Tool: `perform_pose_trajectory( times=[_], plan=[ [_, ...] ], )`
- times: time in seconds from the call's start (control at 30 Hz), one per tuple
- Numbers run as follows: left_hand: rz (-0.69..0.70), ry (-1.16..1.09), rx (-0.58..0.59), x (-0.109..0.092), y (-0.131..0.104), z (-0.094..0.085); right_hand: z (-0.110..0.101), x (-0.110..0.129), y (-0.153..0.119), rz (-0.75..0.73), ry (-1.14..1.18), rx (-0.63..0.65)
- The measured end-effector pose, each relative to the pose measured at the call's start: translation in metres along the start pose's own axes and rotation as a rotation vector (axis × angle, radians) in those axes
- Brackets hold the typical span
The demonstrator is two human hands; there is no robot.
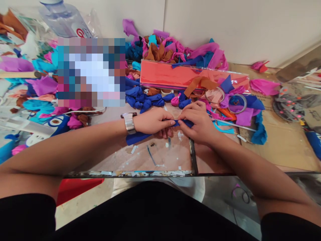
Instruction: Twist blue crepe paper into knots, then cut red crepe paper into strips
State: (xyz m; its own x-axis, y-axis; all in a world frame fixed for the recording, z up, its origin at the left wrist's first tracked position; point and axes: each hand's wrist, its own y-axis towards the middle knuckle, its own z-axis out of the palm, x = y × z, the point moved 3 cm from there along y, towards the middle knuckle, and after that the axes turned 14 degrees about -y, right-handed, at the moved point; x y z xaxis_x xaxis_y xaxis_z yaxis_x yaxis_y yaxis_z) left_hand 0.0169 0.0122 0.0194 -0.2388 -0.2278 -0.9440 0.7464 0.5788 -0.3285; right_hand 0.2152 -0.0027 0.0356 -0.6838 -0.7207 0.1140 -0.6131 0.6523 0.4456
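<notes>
A dark blue strip [137,138] of crepe paper or cloth runs under my left wrist and between both hands above the table. My left hand [156,122], with a silver watch at the wrist, pinches it between thumb and fingers. Close beside it, my right hand [197,122] pinches the same strip, its fingertips nearly touching the left thumb. Just beyond the hands lie knotted blue pieces [142,98] and a small pink knot [175,100].
Behind are a packaged red sheet stack [175,75] and heaped coloured scraps [160,50]. Tape rolls [237,103] sit right, near cardboard [283,144]. A plastic bottle [66,20] stands back left. The table's front edge [150,173] is near my body.
</notes>
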Motion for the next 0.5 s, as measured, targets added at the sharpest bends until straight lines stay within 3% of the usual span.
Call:
perform_pose_trajectory(
  times=[0.23,0.5],
  plan=[
    [-0.028,-0.136,0.074,0.0068,0.0034,-0.0062,-0.0002,0.0016,0.0006,-0.004,-0.014,-0.005],
    [-0.032,-0.117,0.108,0.0093,0.0056,-0.0076,-0.0030,0.0033,0.0014,0.006,0.012,0.032]
  ],
)
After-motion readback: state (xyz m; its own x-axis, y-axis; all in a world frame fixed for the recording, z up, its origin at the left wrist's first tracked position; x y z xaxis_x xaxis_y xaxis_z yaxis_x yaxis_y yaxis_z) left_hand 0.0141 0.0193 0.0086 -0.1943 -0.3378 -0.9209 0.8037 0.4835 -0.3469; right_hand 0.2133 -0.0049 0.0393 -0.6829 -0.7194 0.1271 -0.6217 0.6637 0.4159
